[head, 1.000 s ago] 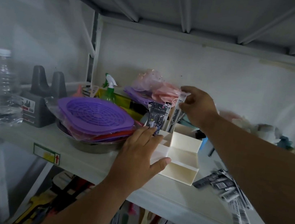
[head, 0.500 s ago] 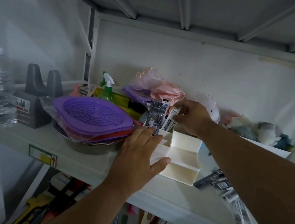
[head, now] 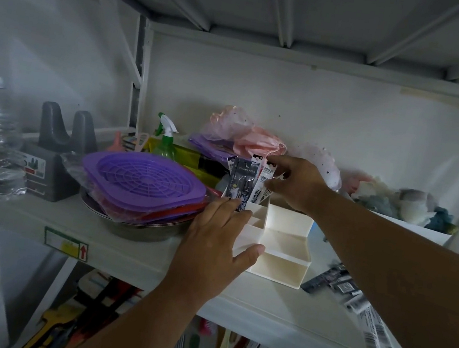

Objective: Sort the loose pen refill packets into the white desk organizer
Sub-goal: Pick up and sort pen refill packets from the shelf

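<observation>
Your left hand (head: pixel 215 232) lies with straight fingers against the near left side of the white desk organizer (head: pixel 283 242), thumb hooked over a low divider, bracing it on the shelf (head: pixel 129 251). Your right hand (head: pixel 294 184) reaches to the far left corner, where its fingertips pinch the top of a white refill packet (head: pixel 262 184) standing upright in the tall back compartment beside a dark packet (head: pixel 240 184).

More loose packets (head: pixel 352 297) lie fanned on the shelf just right of the organizer, some hanging toward the near edge; they look blurred, so you cannot count them.

These packets are probably light, thin and slick in their plastic sleeves, stiff along the length from the refills inside but floppy at the card header. Take each one by its upper end, thumb on one flat face and fingers on the other, and lower it endwise. Keep bracing the organizer, since it is likely light enough to slide or tip.
</observation>
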